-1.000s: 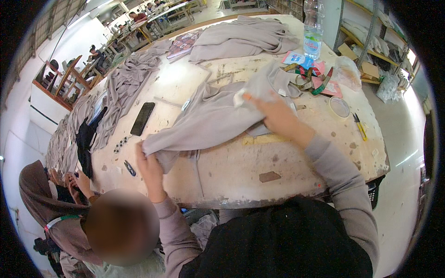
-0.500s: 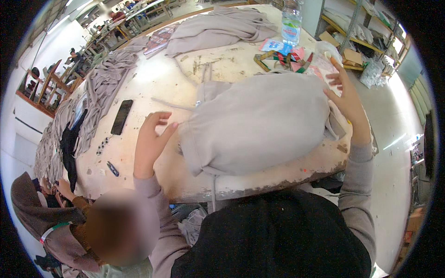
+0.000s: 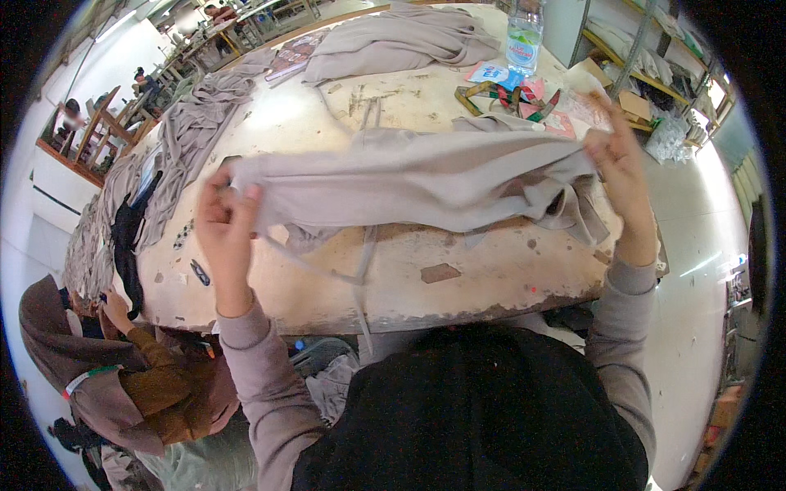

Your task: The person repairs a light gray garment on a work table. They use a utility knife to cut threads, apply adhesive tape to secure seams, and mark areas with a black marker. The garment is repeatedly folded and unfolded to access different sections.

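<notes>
A grey-beige cloth garment (image 3: 417,180) is stretched sideways just over the near part of the table, its folds running left to right. My left hand (image 3: 223,217) is closed on its left end, thumb against the cloth, somewhat blurred. At the other end my right hand (image 3: 618,159) grips the upper right corner, also smeared by motion. Thin grey ties (image 3: 362,274) hang from the garment across the table's near edge. The right end of the cloth droops in loose folds with a dark opening.
More grey cloth (image 3: 409,45) is heaped on the table's far side and along its left. Scissors (image 3: 508,100) and a water bottle (image 3: 524,41) stand far right; small thread snips (image 3: 200,272) lie left. A co-worker (image 3: 123,368) sits at the lower left. Shelves (image 3: 639,65) rise beyond.
Both hands were open beside the spread, billowing garment; now they have hold of its ends. The cloth is narrower and pulled taut, and my left hand has moved left.
</notes>
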The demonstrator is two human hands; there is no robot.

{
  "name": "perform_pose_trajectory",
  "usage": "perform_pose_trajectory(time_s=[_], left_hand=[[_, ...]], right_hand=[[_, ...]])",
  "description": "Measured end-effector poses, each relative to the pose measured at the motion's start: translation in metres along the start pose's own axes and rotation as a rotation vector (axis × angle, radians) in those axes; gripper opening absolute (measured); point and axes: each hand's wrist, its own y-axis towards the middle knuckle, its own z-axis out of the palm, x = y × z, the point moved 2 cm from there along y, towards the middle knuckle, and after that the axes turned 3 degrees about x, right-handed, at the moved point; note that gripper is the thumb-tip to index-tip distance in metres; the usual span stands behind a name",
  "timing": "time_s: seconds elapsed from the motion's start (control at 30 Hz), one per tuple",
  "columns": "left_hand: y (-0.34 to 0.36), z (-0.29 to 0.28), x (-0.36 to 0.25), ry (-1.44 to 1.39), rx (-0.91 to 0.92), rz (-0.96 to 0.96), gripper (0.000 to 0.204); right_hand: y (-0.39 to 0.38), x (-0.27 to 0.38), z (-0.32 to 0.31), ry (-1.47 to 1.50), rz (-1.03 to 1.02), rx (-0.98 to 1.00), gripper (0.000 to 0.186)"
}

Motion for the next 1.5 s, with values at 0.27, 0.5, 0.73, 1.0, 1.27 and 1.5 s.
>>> perform_pose_trajectory(time_s=[0.27,0.5,0.73,1.0,1.27,1.5], left_hand=[[0.032,0.028,0.027,0.206,0.3,-0.218,0.036],[0.0,0.061,0.043,0.55,0.522,0.336,0.044],[0.035,0.119,0.066,0.973,0.53,0.693,0.042],[0.012,0.153,0.045,0.602,0.545,0.7,0.032],[0.02,0.093,-0.001,-0.05,1.046,0.2,0.021],[0.022,0.077,0.011,0.053,1.064,-0.401,0.025]], right_hand=[[0.029,-0.028,0.009,-0.644,0.204,0.01,0.056],[-0.048,-0.015,0.048,-0.081,0.32,0.386,0.069],[-0.049,-0.007,0.091,-0.632,0.243,0.609,0.075],[-0.028,0.016,0.02,0.117,0.115,0.008,0.069],[-0.018,0.054,-0.017,0.203,-0.032,-0.28,0.063],[0.004,-0.008,0.001,-0.488,0.227,-0.004,0.071]])
